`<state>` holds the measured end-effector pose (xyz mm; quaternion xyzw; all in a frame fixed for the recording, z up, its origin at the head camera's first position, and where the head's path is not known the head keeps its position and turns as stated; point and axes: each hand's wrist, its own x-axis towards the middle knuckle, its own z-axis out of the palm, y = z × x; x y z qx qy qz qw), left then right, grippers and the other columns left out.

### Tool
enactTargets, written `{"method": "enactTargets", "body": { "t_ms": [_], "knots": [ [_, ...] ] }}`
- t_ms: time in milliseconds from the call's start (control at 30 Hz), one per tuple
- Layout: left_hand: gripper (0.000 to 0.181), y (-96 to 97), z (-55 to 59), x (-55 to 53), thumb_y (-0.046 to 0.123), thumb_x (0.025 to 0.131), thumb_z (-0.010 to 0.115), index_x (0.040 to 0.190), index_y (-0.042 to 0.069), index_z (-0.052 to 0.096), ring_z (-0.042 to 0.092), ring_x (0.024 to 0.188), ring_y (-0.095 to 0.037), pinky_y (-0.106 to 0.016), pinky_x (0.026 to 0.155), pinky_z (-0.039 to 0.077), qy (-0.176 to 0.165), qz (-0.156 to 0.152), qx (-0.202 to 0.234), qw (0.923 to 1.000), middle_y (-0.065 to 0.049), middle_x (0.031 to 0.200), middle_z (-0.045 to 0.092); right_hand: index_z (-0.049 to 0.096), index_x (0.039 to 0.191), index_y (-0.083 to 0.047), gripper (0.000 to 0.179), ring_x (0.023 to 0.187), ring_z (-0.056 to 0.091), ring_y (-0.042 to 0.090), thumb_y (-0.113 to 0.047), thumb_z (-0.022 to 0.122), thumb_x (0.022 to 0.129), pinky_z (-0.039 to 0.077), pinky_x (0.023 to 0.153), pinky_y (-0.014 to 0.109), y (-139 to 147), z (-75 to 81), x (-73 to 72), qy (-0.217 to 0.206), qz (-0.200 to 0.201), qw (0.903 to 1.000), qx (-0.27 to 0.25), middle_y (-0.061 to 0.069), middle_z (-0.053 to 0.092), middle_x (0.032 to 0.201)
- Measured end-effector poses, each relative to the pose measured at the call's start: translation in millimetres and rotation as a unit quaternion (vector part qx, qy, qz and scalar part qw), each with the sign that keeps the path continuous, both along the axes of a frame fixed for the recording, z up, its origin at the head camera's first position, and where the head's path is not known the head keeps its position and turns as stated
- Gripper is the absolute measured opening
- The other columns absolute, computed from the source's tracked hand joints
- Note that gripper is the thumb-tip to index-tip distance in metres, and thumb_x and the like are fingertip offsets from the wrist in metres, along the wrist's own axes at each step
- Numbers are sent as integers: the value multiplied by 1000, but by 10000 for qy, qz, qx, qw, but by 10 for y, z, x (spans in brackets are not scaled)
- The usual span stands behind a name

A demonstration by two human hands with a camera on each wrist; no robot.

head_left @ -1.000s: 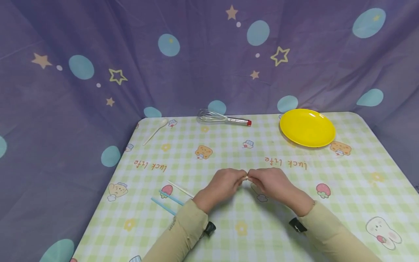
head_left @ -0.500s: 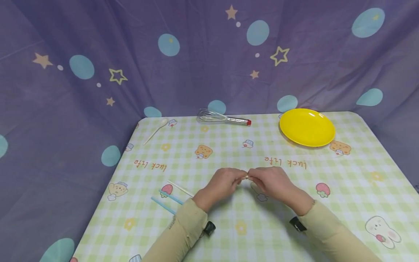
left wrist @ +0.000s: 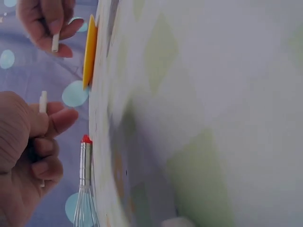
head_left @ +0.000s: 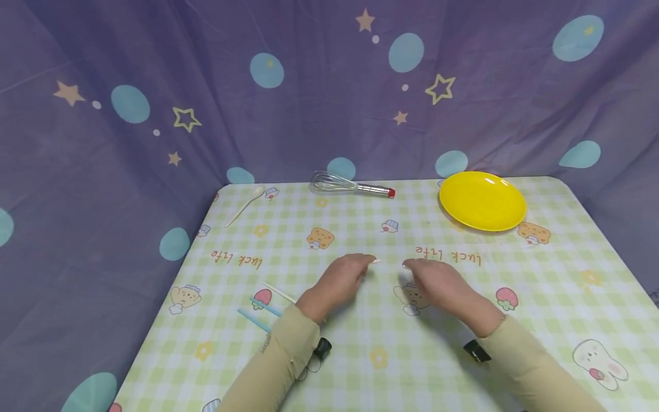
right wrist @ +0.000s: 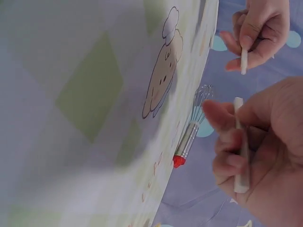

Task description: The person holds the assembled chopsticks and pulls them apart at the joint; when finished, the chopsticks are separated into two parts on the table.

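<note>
My left hand (head_left: 336, 284) pinches a thin white stick (left wrist: 43, 103) between thumb and fingers. The stick's narrower tip sticks out past the fingertips in the left wrist view. My right hand (head_left: 444, 286) grips a second white stick (right wrist: 242, 181), which runs along the palm under the curled fingers. One blunt end of it shows beyond the thumb. Both hands are above the middle of the table, the two stick ends facing each other across a small gap. Fingers hide much of both sticks.
Left of my left forearm lie a white stick (head_left: 278, 290) and two light blue sticks (head_left: 253, 320), partly covered by the sleeve. Along the back edge are a pale spoon (head_left: 246, 206), a whisk (head_left: 355, 186) and a yellow plate (head_left: 483, 201). A checked cloth (head_left: 381, 320) covers the table.
My hands, together at the fingertips before, have moved apart. The left went slightly left and up, the right to the right, each with a white stick in it.
</note>
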<state>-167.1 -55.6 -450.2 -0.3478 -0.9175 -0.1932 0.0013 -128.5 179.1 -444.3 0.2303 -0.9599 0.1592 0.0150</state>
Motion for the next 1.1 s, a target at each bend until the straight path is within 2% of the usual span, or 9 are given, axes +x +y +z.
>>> {"method": "enactTargets", "body": {
  "t_ms": [33,100,233,300,400,533,733,867,1100],
  "knots": [
    [33,1,-3,-22,-1,96,52,127,7,62,62,95,-16,-30,88,47,-55,-1,-55,10000,-3,100,67,61,122,0,30,100,65,29,-2,60,92,50,88,45,15,-8,0,-106,-17,9999,2,14,68,112],
    [44,3,-8,-68,-10,91,52,133,5,57,59,92,-17,-31,87,46,-206,4,-120,9997,-3,96,64,58,126,0,34,100,65,29,-1,60,92,50,89,45,43,-23,-5,-269,-18,9996,-30,15,68,111],
    [58,7,-27,-153,-17,84,52,138,6,52,61,100,-17,-32,93,46,-401,162,-66,9990,-3,102,66,58,121,-2,26,81,66,22,-4,60,95,53,79,42,91,-48,-11,-385,-52,9991,-157,10,70,96],
    [51,12,-38,-194,-13,88,54,135,8,54,63,102,-18,-32,92,47,-415,339,19,9986,-4,105,68,59,113,-5,18,72,62,17,-6,60,95,53,73,39,111,-53,-10,-386,-72,9991,-186,6,69,88],
    [29,29,-59,-255,1,96,57,124,10,58,65,91,-18,-33,81,51,-379,630,159,9972,-4,101,70,62,99,-9,5,62,51,11,-8,62,95,49,66,34,127,-66,-6,-342,-92,9992,-188,-1,65,77],
    [12,70,-79,-336,14,98,58,110,10,59,60,75,-17,-33,69,49,-386,991,157,9942,-3,88,68,64,88,-14,7,58,43,9,-12,70,90,43,61,29,121,-107,-4,-142,37,9995,-281,-8,59,70],
    [5,142,-78,-424,17,98,59,98,12,61,57,73,-16,-31,69,47,-282,1278,-165,9913,0,80,63,68,84,-17,9,65,50,6,-13,76,85,46,65,30,72,-165,38,-110,294,9986,-427,-11,58,76],
    [9,207,-70,-482,20,97,62,90,14,61,55,76,-15,-30,71,46,-157,1390,-465,9891,3,80,61,69,84,-17,9,66,50,5,-15,78,83,47,65,29,39,-167,61,-91,369,9987,-338,-12,58,77],
    [10,304,-93,-530,26,94,66,90,16,63,49,82,-13,-27,71,43,-312,1565,-990,9822,5,84,55,65,78,-22,14,64,46,5,-18,79,82,44,63,28,3,-179,63,-236,435,9987,-141,-16,57,73]
  ]
}}
